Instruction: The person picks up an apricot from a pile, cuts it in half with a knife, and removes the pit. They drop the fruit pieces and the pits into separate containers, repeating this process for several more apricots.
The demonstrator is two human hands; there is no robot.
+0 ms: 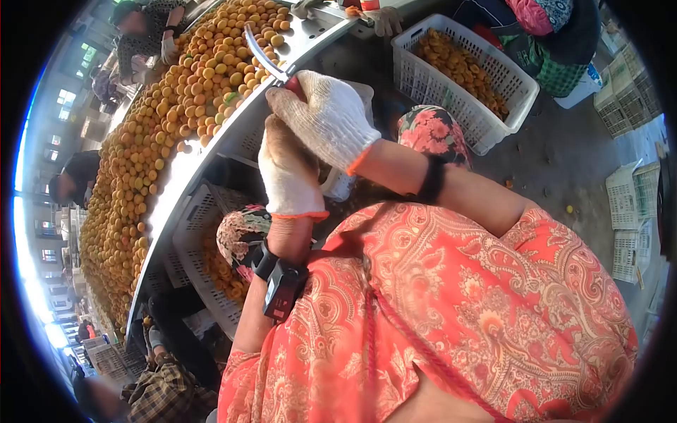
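R hand point(324, 116), white glove, grip clenched round the red handle of a curved knife point(262, 51), held up just over the bench point(310, 35) edge. Blade's long axis runs from the fist up and to the left, tip twd the fruit heap point(162, 120), curve bowing right. L hand point(288, 173), also gloved, sits right under the R, touching it. Can't tell if its grip holds anything, as the palm's hidden.

Progress, as a judgement: plenty left. The heap covers most of the bench w/ whole orange fruit. White crate point(423, 92) to the right is part-filled, and another crate point(194, 233) under the bench has some too. Other people work along the far side.
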